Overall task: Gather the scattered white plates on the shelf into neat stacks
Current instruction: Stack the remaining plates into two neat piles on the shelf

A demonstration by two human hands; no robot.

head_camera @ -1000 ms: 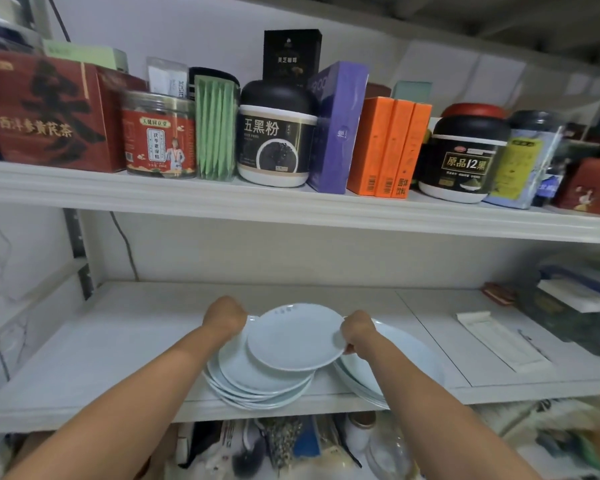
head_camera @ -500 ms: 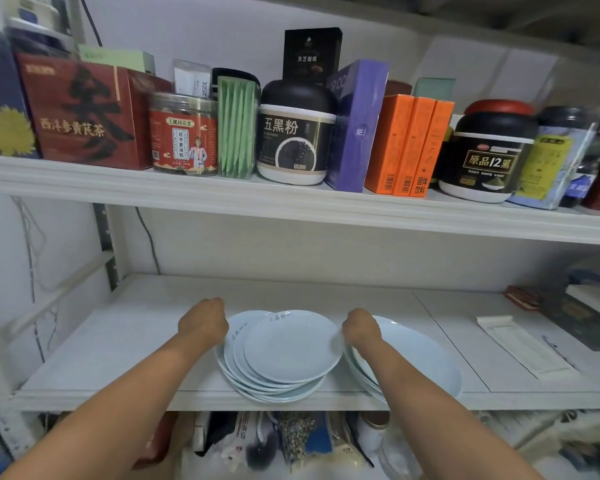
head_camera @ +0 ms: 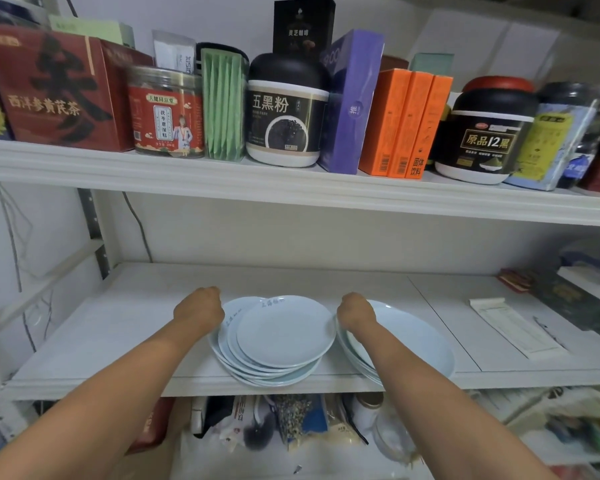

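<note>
A loose stack of several pale white plates (head_camera: 284,332) sits near the front edge of the lower shelf (head_camera: 118,334), its plates slightly offset from one another. My left hand (head_camera: 200,308) curls over the stack's left rim. My right hand (head_camera: 355,310) curls at the right rim of the top plate, in the gap beside a second stack of plates (head_camera: 413,344). My right forearm covers part of that second stack. The fingers of both hands are hidden behind the knuckles.
The upper shelf (head_camera: 291,192) hangs close overhead, packed with jars and boxes. A flat white packet (head_camera: 513,327) and dark boxes (head_camera: 575,299) lie at the right of the lower shelf. Bags and bottles (head_camera: 291,424) fill the space below.
The top plate, tilted up in my right hand a second ago, now lies flat on the left stack. Both hands stay at the stack's sides.
</note>
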